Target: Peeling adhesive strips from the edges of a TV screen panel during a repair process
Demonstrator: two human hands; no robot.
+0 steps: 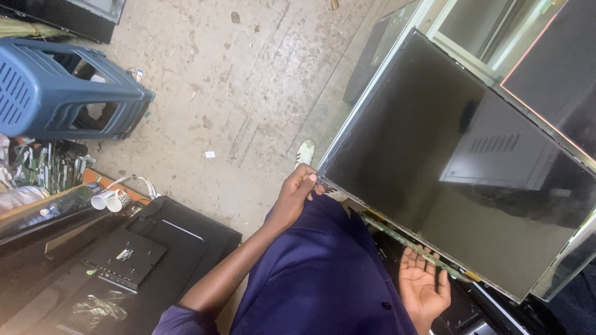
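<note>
Both hands hold a large, flat, glossy black rectangular display panel (pixel 459 161): the left hand (pixel 297 193) pinches its near corner with closed fingers, and the right hand (pixel 424 284) lies open, palm up, under its lower edge with the thin green circuit strip (pixel 410 247). Its long axis runs diagonally across a rough concrete floor (pixel 248 93). A blue slatted plastic stool (pixel 62 87) lies overturned far left.

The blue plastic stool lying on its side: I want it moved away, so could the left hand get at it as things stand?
Probably not right away. The left hand grips the corner of the dark screen panel, and the blue stool lies well off across the bare floor; nothing blocks the way, though.
</note>
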